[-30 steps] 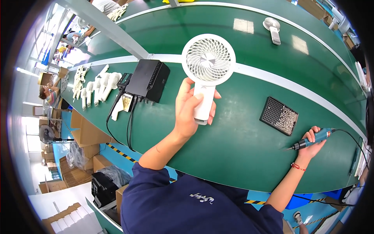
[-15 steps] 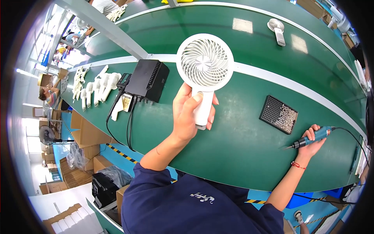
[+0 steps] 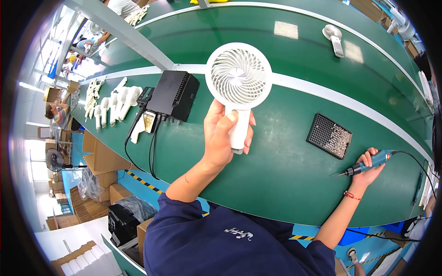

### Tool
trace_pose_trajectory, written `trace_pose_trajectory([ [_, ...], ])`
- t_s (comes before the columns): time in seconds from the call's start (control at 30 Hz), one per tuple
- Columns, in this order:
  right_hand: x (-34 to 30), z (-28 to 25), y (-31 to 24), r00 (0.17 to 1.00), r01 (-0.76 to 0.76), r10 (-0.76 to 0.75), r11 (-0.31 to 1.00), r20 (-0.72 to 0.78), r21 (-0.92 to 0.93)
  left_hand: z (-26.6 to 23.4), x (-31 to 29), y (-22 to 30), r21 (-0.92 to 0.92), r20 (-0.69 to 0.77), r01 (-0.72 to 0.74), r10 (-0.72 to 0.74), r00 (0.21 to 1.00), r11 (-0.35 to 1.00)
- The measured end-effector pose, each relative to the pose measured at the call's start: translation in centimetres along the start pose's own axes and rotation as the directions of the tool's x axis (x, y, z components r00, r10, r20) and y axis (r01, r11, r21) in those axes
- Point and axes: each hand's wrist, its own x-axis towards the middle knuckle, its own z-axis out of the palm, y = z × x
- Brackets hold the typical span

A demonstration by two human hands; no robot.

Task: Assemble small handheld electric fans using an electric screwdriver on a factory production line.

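My left hand (image 3: pixel 221 133) is closed round the handle of a white handheld fan (image 3: pixel 238 76), its round grille up and facing me, above the green workbench (image 3: pixel 271 179). In my right hand (image 3: pixel 367 170) lies a teal and black electric screwdriver (image 3: pixel 374 161), gripped by its body, with the thin bit pointing left over the bench. A cord runs from its rear end to the right. Just beyond that bit is a black screw tray (image 3: pixel 329 136) with a grid of holes, partly filled with small silvery screws.
A black power box (image 3: pixel 174 95) with cables stands left of the fan. Several white fans (image 3: pixel 120 103) and fan parts lie further left. Behind a pale rail, another handheld fan (image 3: pixel 335 39) rests on a green conveyor belt (image 3: pixel 221 30). Cardboard boxes (image 3: pixel 103 156) stand at the left.
The fan in my left hand has shifted slightly left and down. On the belt, the other fan has moved a little to the right. My right hand stays nearly still.
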Motion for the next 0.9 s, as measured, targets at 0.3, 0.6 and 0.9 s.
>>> trace_pose_trajectory([
  [0.3,-0.7,0.9,-0.6,0.996,0.077,-0.077,0.997,-0.045,-0.013,0.3,0.3,-0.5,-0.147,0.102,-0.030,0.045,0.994,0.989],
  [0.6,-0.4,0.7,1.1,0.998,0.038,-0.036,0.999,-0.048,0.032,-4.0,1.1,-3.4,0.221,-0.106,0.178,-0.158,0.982,0.959],
  [0.9,-0.1,0.6,0.6,0.997,0.067,-0.068,0.997,-0.048,-0.029,-0.9,1.0,-3.0,0.186,0.098,-0.003,-0.015,0.995,0.982],
])
